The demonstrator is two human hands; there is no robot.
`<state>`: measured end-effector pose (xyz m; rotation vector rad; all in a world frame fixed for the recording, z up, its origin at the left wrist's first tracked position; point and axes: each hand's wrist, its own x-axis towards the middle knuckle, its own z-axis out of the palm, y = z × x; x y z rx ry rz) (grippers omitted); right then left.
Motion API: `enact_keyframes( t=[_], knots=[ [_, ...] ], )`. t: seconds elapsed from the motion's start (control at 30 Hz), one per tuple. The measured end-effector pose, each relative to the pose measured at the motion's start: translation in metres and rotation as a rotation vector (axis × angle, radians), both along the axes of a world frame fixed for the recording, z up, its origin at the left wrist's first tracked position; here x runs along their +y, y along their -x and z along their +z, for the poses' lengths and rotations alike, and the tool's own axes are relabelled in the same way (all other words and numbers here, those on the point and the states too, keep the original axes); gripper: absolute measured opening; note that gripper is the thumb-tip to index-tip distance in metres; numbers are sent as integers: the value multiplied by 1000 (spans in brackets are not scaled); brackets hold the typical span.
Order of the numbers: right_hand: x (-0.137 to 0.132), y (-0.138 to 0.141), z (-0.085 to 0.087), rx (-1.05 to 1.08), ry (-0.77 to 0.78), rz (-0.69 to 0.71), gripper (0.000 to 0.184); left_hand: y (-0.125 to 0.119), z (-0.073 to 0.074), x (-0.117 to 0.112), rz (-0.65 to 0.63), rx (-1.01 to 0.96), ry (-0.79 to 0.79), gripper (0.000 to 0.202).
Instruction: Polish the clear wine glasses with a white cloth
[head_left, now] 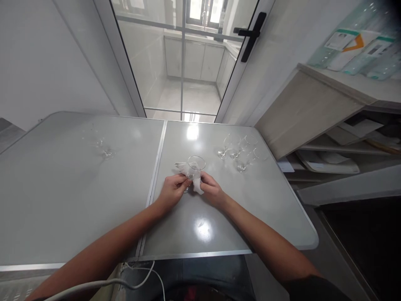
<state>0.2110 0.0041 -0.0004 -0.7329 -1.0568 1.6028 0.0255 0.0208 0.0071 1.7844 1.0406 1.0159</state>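
Observation:
Between my hands, over the near middle of the grey table [175,225], is a clear stemmed glass [196,162] with its round rim uppermost. My left hand [175,188] is closed on the glass low down, around its stem, with the fingertips partly hidden. A crumpled white tissue [198,184] wraps part of the glass. My right hand [213,190] pinches this tissue against the glass's right side. Whether the glass's foot touches the table I cannot tell.
Several clear stemmed glasses [241,167] stand together at the right back. Another glass [108,154] stands on the left half. A metal seam [157,163] divides the tabletop. Shelves [332,90] with bottles border the right side; a glazed door [181,62] is behind. A white cable [125,283] hangs near my left forearm.

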Motion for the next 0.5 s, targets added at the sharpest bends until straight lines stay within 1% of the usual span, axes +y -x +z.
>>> enact_keyframes(
  t=[0.07, 0.13, 0.27, 0.3, 0.37, 0.43, 0.47, 0.5],
  knots=[
    [2, 1, -1, -49, -79, 20, 34, 1, 0, -1, 39, -4, 23, 41],
    [6, 3, -1, -113, -140, 25, 37, 2, 0, -2, 67, -22, 89, 34],
    [11, 2, 0, -183, -161, 23, 44, 3, -2, -1, 122, -83, 193, 15],
    [11, 2, 1, -182, -154, 23, 45, 4, -3, 0, 148, -87, 212, 13],
    [9, 2, 3, -156, -119, 34, 47, 5, -5, 2, 219, -59, 226, 23],
    [7, 4, 5, -95, -51, 33, 46, 6, -7, 4, 257, -69, 186, 39],
    [6, 4, 6, -57, -6, 22, 44, 7, -7, 4, 235, -116, 143, 47],
    [5, 5, 7, -16, 44, 10, 41, 7, -7, 5, 177, -191, 106, 55]
  ],
)
